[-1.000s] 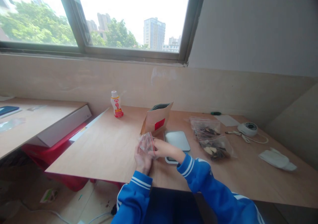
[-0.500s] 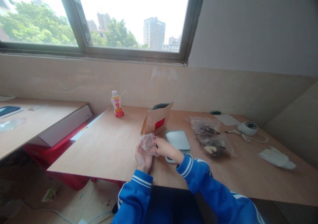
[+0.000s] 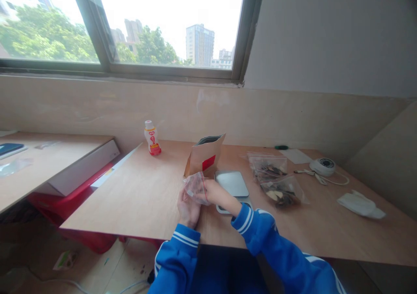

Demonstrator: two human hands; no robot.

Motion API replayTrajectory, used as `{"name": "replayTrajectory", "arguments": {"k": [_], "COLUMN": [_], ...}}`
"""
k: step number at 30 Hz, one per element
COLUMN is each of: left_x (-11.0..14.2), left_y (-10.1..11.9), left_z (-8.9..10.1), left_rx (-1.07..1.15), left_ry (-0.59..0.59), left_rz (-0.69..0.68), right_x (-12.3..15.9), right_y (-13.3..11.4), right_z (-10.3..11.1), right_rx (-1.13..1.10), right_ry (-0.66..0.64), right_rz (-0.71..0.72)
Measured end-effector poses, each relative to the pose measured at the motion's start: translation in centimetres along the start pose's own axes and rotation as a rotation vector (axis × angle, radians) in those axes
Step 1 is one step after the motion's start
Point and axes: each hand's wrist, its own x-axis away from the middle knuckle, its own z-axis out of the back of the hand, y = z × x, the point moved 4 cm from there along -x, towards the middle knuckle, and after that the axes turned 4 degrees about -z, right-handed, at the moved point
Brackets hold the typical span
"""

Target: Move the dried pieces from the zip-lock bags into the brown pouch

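So I'll use the silver scale [image 3: 232, 183] on the wooden table as the landmark here. The small clear zip bag [image 3: 194, 187] with the red strip is just left of it, up in the hands, and I can't tell if any of it touches the tabletop. Left hand [image 3: 189, 211] is left of the scale on the near side, palm turned up, fingers curled around the bag's closed end, so the bag sits right in that palm. Right hand [image 3: 213, 191] comes in across the scale's near left corner, wrist covering part of the display end, with its fingers poked into the bag's mouth; the plastic and the hand itself hide the tips, so no clue whether they're pinched together or spread. Right behind the bag, off the scale's far left corner, a brown paper pouch [image 3: 204, 156] with a red label stands upright, top gaping. Right of the scale you've got two bigger zip bags, one behind the other and touching: the back bag [image 3: 270, 166] has dark bits in it, the front bag [image 3: 282, 195] dark and pale pieces. Farther left of the scale, toward the wall, there's a white and red bottle [image 3: 152, 138] standing up.
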Motion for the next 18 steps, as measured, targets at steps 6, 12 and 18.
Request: {"name": "replayTrajectory", "arguments": {"k": [6, 12, 18], "left_x": [0.1, -0.2, -0.5], "left_y": [0.2, 0.1, -0.1], "left_z": [0.0, 0.8, 1.1], "left_rx": [0.041, 0.107, 0.135], "left_ry": [-0.069, -0.109, -0.258], "left_rz": [0.005, 0.019, 0.003], "right_x": [1.0, 0.9, -2.1], "right_y": [0.0, -3.3, -4.3], "right_z": [4.4, 12.0, 15.1], "right_rx": [-0.160, -0.447, -0.185], "right_ry": [0.103, 0.570, 0.754], "right_rz": [-0.020, 0.195, 0.365]}}
